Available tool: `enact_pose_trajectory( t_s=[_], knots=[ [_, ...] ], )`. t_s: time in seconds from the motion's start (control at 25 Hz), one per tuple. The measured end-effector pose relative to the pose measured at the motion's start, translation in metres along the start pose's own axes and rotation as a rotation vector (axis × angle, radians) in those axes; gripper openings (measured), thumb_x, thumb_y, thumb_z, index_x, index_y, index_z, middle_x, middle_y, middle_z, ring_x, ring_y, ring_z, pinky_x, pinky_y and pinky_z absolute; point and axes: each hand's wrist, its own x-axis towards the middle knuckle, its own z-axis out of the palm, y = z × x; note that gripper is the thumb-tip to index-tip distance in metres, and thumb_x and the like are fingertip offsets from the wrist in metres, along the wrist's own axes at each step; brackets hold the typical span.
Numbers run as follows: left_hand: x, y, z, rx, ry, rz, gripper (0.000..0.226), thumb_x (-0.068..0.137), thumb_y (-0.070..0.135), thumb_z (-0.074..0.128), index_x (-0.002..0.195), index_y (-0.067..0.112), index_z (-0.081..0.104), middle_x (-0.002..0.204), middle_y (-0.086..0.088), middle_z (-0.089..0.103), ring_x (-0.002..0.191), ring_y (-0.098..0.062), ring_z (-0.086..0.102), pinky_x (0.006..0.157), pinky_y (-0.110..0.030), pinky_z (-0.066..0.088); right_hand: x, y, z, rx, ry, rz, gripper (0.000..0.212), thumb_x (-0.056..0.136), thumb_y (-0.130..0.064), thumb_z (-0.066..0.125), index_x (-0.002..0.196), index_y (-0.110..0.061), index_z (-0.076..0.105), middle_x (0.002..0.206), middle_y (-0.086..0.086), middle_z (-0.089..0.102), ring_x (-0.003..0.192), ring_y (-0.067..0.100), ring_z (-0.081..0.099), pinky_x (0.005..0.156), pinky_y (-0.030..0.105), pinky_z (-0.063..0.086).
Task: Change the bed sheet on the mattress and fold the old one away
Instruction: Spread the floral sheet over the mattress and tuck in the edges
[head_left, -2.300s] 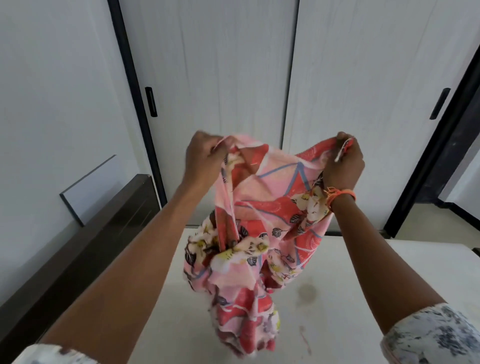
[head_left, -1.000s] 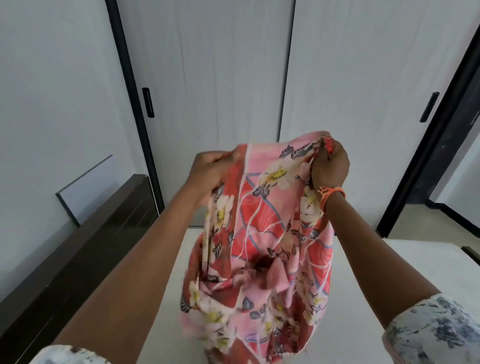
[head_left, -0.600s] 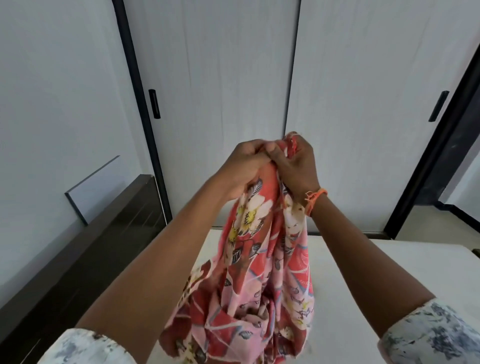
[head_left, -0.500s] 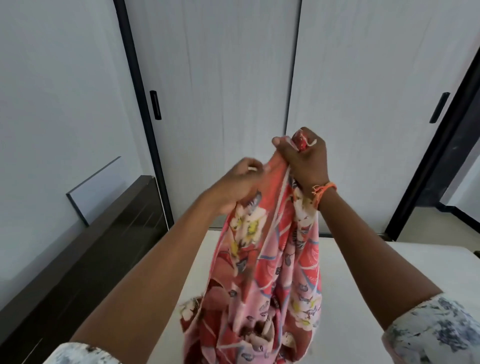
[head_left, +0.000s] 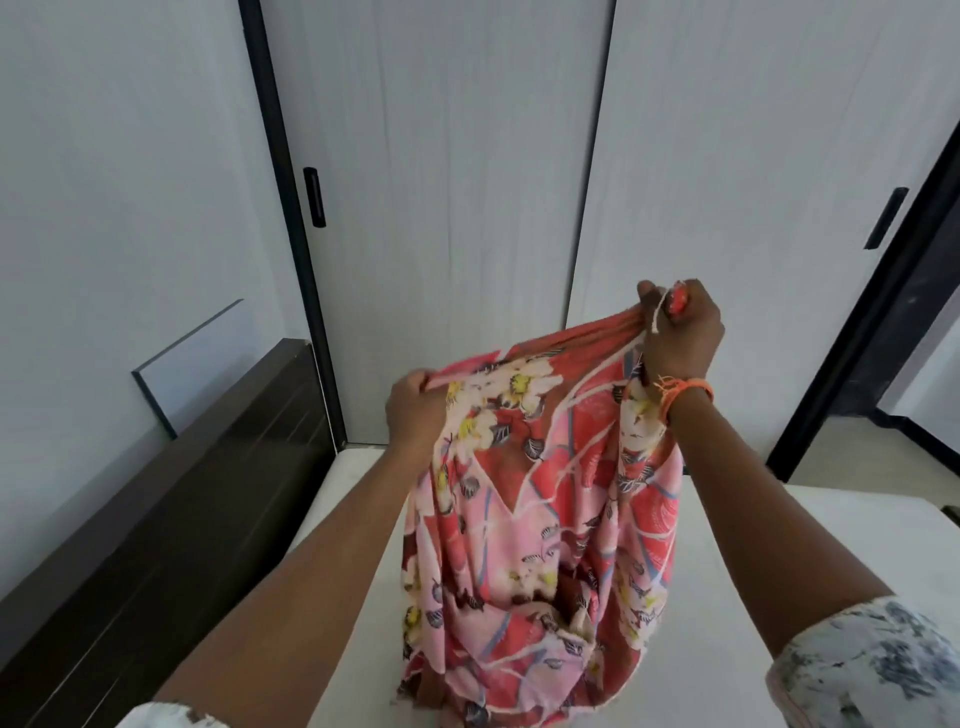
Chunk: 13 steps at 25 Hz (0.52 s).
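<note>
The pink and red floral cotton bed sheet (head_left: 545, 499) hangs in the air above the bare white mattress (head_left: 831, 545). The right hand (head_left: 680, 332) grips its top edge with curled fingers, higher up. The left hand (head_left: 415, 415) pinches the same edge lower, fingers closed on the cloth.

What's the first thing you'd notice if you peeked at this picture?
The bright pink and red flowered bed sheet, hanging in the middle over the bare white mattress. The left hand grips its top edge lower down, and the right hand, with an orange wristband, grips a bunched corner higher up. Behind stand tall white wardrobe doors with black handles.
</note>
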Motion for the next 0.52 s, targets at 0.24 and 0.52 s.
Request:
enact_pose_trajectory(
  t_s=[0.24,0.52],
  knots=[
    [-0.023,0.123,0.017,-0.234,-0.563,0.367,0.015,0.092,0.017,0.066,0.089,0.003,0.071,0.079,-0.01,0.061,0.075,-0.015,0.057,0.07,-0.024,0.046,-0.039,-0.04,0.014,0.535,-0.716,0.043,0.025,0.079,-0.007,0.076,0.099,-0.003,0.062,0.099,0.013,0.068,0.093,0.022,0.068,0.079,0.033,0.056],
    [-0.011,0.085,0.002,0.254,-0.783,0.229,0.049,0.079,0.023,0.083,0.12,0.014,0.058,0.113,0.01,0.064,0.105,-0.012,0.064,0.083,-0.018,0.052,0.0,-0.06,0.012,-0.015,-0.437,-0.458,0.031,0.078,-0.012,0.074,0.065,-0.018,0.046,0.059,-0.006,0.046,0.057,0.008,0.044,0.056,0.027,0.033]
  ],
)
